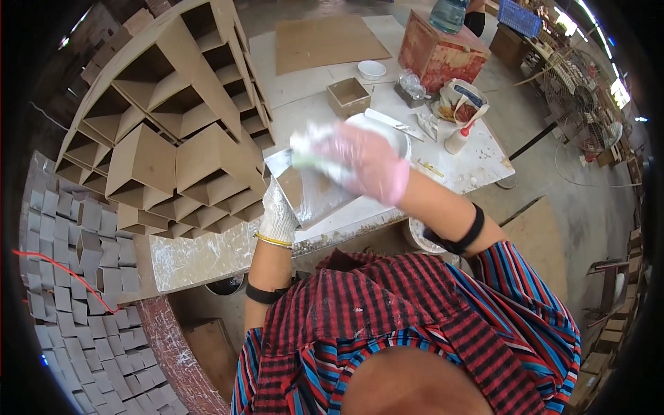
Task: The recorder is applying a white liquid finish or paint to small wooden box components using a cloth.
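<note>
My left hand, in a white knitted glove, grips the near-left edge of a square brown box tilted on the workbench. Its inner face is smeared whitish. My right hand, in a thin pink glove, is blurred above the box. It is shut on a putty knife with a flat metal blade and a pale handle. Just behind that hand lies a white bowl, mostly hidden.
A big stack of square brown boxes fills the left of the white workbench. Behind stand a small open box, a small white bowl, a squeeze bottle, a red crate. Grey square pieces cover the floor left.
</note>
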A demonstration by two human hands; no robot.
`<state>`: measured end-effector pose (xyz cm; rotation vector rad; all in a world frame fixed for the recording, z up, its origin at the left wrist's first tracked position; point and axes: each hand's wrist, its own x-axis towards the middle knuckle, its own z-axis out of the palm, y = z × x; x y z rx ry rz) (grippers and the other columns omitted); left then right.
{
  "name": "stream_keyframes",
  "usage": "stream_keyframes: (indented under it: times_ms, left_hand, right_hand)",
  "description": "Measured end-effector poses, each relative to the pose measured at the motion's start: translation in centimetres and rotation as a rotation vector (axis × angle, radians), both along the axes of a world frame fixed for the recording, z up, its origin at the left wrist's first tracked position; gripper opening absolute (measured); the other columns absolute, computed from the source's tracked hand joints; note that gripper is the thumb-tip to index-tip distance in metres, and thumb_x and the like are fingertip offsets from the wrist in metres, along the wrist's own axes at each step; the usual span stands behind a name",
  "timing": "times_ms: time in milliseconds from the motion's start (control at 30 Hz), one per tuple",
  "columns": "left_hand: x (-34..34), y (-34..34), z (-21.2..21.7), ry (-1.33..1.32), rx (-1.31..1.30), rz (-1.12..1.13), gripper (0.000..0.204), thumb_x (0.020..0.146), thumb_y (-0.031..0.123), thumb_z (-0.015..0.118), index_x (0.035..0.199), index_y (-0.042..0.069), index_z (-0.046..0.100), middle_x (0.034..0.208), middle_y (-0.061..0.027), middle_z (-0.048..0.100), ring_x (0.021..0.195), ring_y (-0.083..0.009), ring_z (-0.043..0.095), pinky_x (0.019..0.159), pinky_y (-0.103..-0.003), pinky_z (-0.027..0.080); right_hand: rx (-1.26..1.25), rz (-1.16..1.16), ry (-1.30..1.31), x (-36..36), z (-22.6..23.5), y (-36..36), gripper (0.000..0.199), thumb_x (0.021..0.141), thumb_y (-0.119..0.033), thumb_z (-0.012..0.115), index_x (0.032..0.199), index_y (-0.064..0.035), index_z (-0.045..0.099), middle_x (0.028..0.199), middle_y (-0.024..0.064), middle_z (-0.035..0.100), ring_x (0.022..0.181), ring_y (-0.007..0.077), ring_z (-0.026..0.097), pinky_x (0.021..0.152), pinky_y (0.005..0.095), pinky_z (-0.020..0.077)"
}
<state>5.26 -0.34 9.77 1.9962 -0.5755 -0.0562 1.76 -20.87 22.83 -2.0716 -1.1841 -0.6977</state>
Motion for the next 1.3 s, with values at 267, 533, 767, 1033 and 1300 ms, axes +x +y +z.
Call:
stream_keyframes:
  times_ms: [267, 533, 767, 1033, 1300]
  left_hand:
    - [-2.4, 0.3, 3.6, 0.376, -0.409, 0.23, 0.039, 0.095, 0.025, 0.036, 0.124, 0.001, 0.047, 0.114, -0.014, 0.058, 0.103, -0.0246, 0.057, 0.085, -0.036, 0.049]
    - [-2.7, 0.1, 4.7, 0.905, -1.138, 0.111, 0.042, 0.094, 0.03, 0.04, 0.123, 0.001, 0.048, 0.115, -0.0138, 0.058, 0.101, -0.0246, 0.058, 0.087, -0.037, 0.048]
    - [-1.3, 1.5, 0.6, 0.083, -0.362, -0.086, 0.047, 0.09, 0.035, 0.051, 0.121, 0.0, 0.05, 0.109, -0.0112, 0.06, 0.091, -0.0221, 0.061, 0.083, -0.035, 0.05]
    - [-2.6, 0.0, 3.1, 0.772, -1.121, 0.201, 0.049, 0.087, 0.035, 0.055, 0.122, 0.001, 0.049, 0.111, -0.0124, 0.059, 0.095, -0.0239, 0.06, 0.083, -0.037, 0.049]
    - [-3.7, 2.0, 5.0, 0.782, -1.278, 0.207, 0.048, 0.091, 0.036, 0.049, 0.125, 0.003, 0.046, 0.118, -0.0138, 0.056, 0.103, -0.0274, 0.056, 0.084, -0.039, 0.048]
  right_hand:
    - [0.016, -0.058, 0.017, 1.3, 0.3, 0.1, 0.039, 0.075, -0.012, 0.066, 0.113, -0.016, 0.06, 0.102, 0.0081, 0.061, 0.092, 0.0261, 0.059, 0.078, 0.0351, 0.0499]
    - [-0.059, 0.104, 0.202, 0.0, 1.3, 2.8, 0.038, 0.083, -0.014, 0.057, 0.12, -0.022, 0.056, 0.109, 0.0082, 0.059, 0.101, 0.0289, 0.056, 0.087, 0.0393, 0.0454]
    - [-0.175, 0.068, -0.106, -1.7, 0.2, 3.5, 0.05, 0.077, -0.009, 0.06, 0.124, -0.0203, 0.052, 0.104, 0.0066, 0.058, 0.088, 0.0264, 0.059, 0.073, 0.0364, 0.0511]
    - [-0.111, 0.124, 0.052, -1.1, 0.2, 4.6, 0.041, 0.077, -0.008, 0.061, 0.117, -0.0158, 0.058, 0.111, 0.0079, 0.06, 0.093, 0.0282, 0.059, 0.077, 0.0378, 0.0498]
    - [0.051, 0.046, 0.02, -1.1, 0.7, 1.0, 0.035, 0.08, -0.014, 0.059, 0.114, -0.0199, 0.061, 0.097, 0.0088, 0.059, 0.09, 0.0276, 0.059, 0.08, 0.0384, 0.0482]
